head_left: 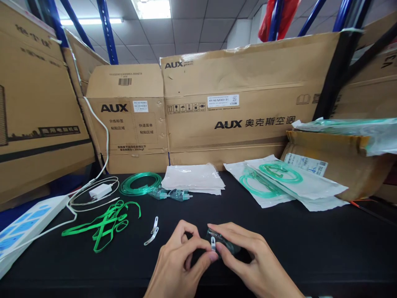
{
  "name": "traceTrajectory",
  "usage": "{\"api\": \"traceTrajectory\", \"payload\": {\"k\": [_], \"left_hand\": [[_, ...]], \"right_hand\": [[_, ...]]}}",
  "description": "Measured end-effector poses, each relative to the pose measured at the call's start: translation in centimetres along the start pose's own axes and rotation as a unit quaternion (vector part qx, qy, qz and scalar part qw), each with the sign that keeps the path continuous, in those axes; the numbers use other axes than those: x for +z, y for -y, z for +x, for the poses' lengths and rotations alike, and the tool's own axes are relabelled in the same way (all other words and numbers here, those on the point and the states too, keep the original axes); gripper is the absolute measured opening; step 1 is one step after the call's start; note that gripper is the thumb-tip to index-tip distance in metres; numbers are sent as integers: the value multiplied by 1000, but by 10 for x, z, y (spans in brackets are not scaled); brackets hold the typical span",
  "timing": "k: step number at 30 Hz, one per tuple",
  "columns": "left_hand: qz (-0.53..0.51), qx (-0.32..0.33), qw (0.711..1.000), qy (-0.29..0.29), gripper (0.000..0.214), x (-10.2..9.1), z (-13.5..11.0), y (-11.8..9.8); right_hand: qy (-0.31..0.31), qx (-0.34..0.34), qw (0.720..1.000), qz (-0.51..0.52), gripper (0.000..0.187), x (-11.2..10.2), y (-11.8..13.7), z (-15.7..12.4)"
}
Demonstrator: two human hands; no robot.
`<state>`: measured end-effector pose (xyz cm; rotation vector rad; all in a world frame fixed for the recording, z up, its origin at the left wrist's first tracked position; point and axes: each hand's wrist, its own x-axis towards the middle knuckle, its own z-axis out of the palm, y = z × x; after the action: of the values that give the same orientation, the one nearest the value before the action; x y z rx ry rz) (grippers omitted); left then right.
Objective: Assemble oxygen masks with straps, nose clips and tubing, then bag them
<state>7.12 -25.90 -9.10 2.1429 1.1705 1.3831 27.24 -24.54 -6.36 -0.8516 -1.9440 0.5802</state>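
Note:
My left hand [183, 258] pinches a small silvery metal nose clip [213, 242] with a slot in its end, between thumb and index finger. Wrapped round a clear greenish plastic mask [228, 243] is my right hand [252, 252], its thumb beside the clip. The clip stands upright against the mask's near side; whether it is attached I cannot tell. Fingers hide much of the mask. To the left of my hands lie two more metal clips [151, 236] on the black table [124, 269]. Beyond them is a tangled green elastic strap [108, 225].
Coiled green tubing [141, 184], clear plastic connectors [170, 194] and white pouches [192, 178] lie at the back. Bagged tubing [281, 171] lies right of them, near an open carton [335, 165]. A power strip [34, 223] and white cable [108, 145] occupy the left; cardboard [248, 82] walls the rear.

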Motion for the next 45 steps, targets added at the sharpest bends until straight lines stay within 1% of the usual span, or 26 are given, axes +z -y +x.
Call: {"api": "traceTrajectory", "payload": {"k": [5, 8, 15, 21, 27, 30, 32, 36, 40, 45], "left_hand": [[-14, -22, 1000, 1, 15, -1, -1, -2], [-23, -24, 999, 6, 14, -1, -1, -2], [-12, -2, 1000, 5, 18, 1, -3, 2], [-6, 20, 1000, -3, 17, 2, -4, 5], [4, 36, 999, -5, 19, 3, -4, 6], [15, 45, 999, 2, 18, 1, -3, 6], [18, 57, 998, 16, 15, -1, -1, 5], [16, 61, 997, 35, 15, -6, 2, 1], [23, 49, 998, 35, 17, -8, 4, 1], [65, 58, 996, 4, 12, -6, 2, 2]], "right_hand": [[11, -13, 1000, 3, 33, -1, 1, 2], [18, -18, 1000, 1, 34, -1, 2, 3], [20, -29, 999, 4, 38, -1, 2, 2], [24, -59, 998, -20, 36, -1, -1, 3], [32, -79, 996, -16, 40, -2, -1, 2], [21, -78, 997, -14, 42, 0, 0, 1], [7, -73, 997, -18, 41, 2, -1, 0], [-18, -55, 997, -52, 36, 5, -2, -2], [-24, -40, 995, -88, 34, 3, -5, -3], [-31, -48, 993, -106, 36, 1, -7, -6]]}}
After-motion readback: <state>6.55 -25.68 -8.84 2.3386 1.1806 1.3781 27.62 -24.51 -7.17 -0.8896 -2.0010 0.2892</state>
